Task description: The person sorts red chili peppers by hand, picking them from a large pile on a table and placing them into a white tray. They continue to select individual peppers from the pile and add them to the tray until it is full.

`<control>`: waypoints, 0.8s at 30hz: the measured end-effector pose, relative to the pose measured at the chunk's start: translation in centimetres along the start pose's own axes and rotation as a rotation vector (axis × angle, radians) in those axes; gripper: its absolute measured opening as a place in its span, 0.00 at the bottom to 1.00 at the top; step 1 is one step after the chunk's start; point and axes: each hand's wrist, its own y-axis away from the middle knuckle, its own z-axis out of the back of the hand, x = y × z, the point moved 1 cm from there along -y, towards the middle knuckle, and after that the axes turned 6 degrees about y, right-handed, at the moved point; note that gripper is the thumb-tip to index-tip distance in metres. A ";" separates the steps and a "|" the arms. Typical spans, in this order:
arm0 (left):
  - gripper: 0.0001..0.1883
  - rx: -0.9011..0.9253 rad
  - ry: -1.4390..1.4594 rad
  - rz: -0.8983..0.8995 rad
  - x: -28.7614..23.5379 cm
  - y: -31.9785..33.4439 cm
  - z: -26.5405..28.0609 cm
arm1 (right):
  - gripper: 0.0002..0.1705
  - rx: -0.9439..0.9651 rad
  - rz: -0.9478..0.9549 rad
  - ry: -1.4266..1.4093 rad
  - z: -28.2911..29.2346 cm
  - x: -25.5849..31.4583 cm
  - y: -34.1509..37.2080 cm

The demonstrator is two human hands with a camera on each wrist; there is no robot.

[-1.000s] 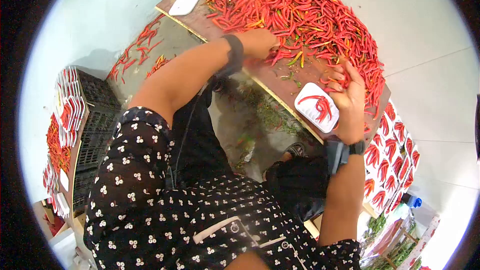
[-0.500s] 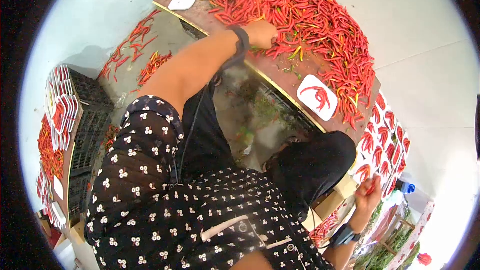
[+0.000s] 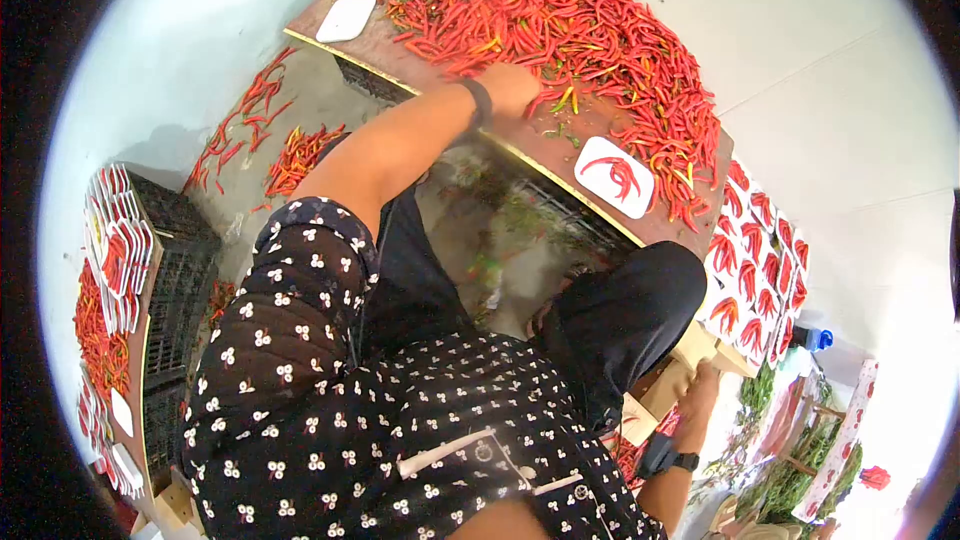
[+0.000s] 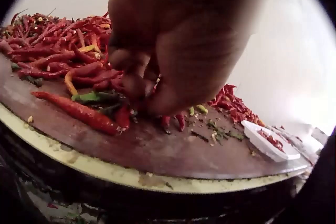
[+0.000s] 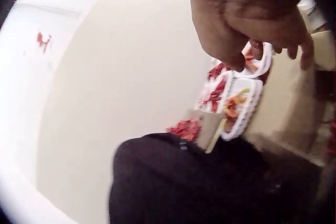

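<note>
My left hand (image 3: 512, 90) is at the near edge of a large heap of red chili peppers (image 3: 600, 30) on a brown board. In the left wrist view its fingers are curled down around chili peppers (image 4: 123, 116), mostly hidden under the hand; a long red chili (image 4: 79, 111) and a green one (image 4: 94, 97) lie beside it. My right hand (image 3: 702, 392) is low at the right, over cardboard boxes (image 3: 668, 390). In the right wrist view its fingers hang loosely apart with nothing between them, near white trays of chilies (image 5: 242, 103).
A white tray (image 3: 600, 192) with a few red chilies sits at the board's near right, another white tray (image 3: 346, 18) at its far left. Filled trays (image 3: 755, 260) are stacked at the right. Black crates (image 3: 178, 310) with more trays stand at the left; loose chilies (image 3: 300, 158) lie on the floor.
My right hand has left the chili heap beside the tray and moved down to the right, over the boxes; its fingers were curled earlier. The left hand stays at the heap.
</note>
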 end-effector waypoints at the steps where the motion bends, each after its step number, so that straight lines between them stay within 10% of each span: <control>1: 0.12 -0.004 -0.004 -0.002 0.0 0.1 0.3 | 0.34 -0.073 -0.097 -0.331 -2.4 6.6 2.0; 8: 0.13 -0.109 0.348 -0.110 -1.2 0.2 7.3 | 0.16 0.457 0.257 -0.583 -13.3 25.8 2.6; 13: 0.14 0.009 0.903 -0.242 -4.4 2.5 8.9 | 0.28 0.916 -0.119 -0.694 -26.3 28.9 -1.0; 24: 0.12 0.126 0.193 -0.109 3.5 4.0 2.6 | 0.10 0.954 -0.204 -0.605 -34.1 28.2 -4.8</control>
